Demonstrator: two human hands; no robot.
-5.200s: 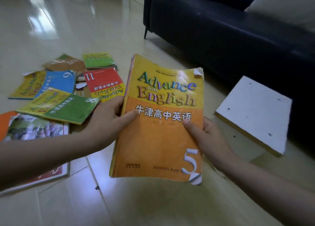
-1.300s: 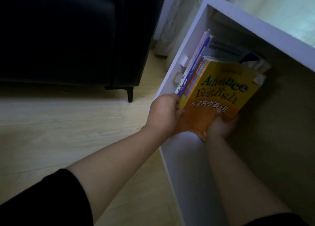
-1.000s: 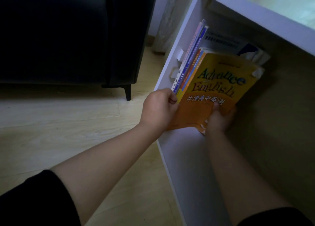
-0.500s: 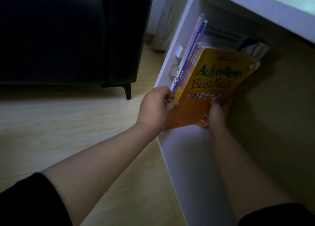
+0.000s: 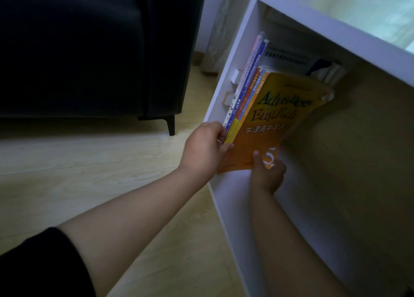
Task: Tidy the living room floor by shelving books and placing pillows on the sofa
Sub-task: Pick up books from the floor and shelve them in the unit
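An orange and yellow "Advance with English" book [image 5: 266, 122] leans inside the white shelf [image 5: 230, 207], against a row of several upright books [image 5: 248, 81]. My left hand [image 5: 205, 149] grips the spine edges of that row and of the orange book from the front. My right hand [image 5: 267, 173] holds the orange book's lower corner, thumb on the cover. The book's top corner curls toward the shelf's back.
A dark sofa [image 5: 89, 50] on short black legs stands left of the shelf, a narrow gap between them. Pale wood floor [image 5: 78, 173] lies in front. The shelf's right part holds no books. A curtain [image 5: 219, 28] hangs behind.
The orange book went from the floor pile into the shelf. Over the last second it was pushed deeper and more upright against the row; my right hand slid to its lower corner.
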